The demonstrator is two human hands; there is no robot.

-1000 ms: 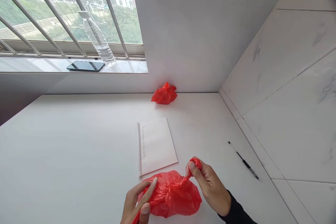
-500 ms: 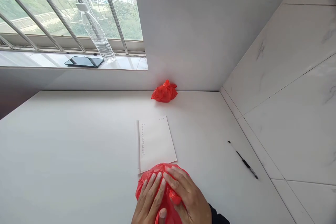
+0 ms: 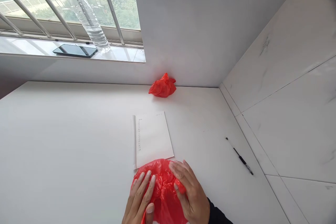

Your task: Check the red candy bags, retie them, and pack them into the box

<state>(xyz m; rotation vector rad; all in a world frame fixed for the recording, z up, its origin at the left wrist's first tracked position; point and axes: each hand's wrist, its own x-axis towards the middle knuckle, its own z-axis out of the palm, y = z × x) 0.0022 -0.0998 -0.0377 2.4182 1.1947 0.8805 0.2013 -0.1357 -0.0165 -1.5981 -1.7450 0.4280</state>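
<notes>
A crumpled red plastic bag (image 3: pixel 162 185) lies on the white table (image 3: pixel 65 147) at the near edge. My left hand (image 3: pixel 140 197) rests on its left side with the fingers stretched out flat. My right hand (image 3: pixel 187 192) cups its right side, fingers curled over the plastic and the thumb pressed into it. The bag's lower part is hidden under both hands. Its far edge overlaps the near edge of a white sheet of paper (image 3: pixel 152 138).
A second crumpled red bag (image 3: pixel 162 86) sits against the back wall. A black pen (image 3: pixel 239 156) lies near the tiled right wall. On the window sill are a dark phone (image 3: pixel 75 50) and a clear water bottle (image 3: pixel 89 21).
One second ago my hands held the bag by two twisted ends, apart. Both have since come together on top of it and press it into a ball.
</notes>
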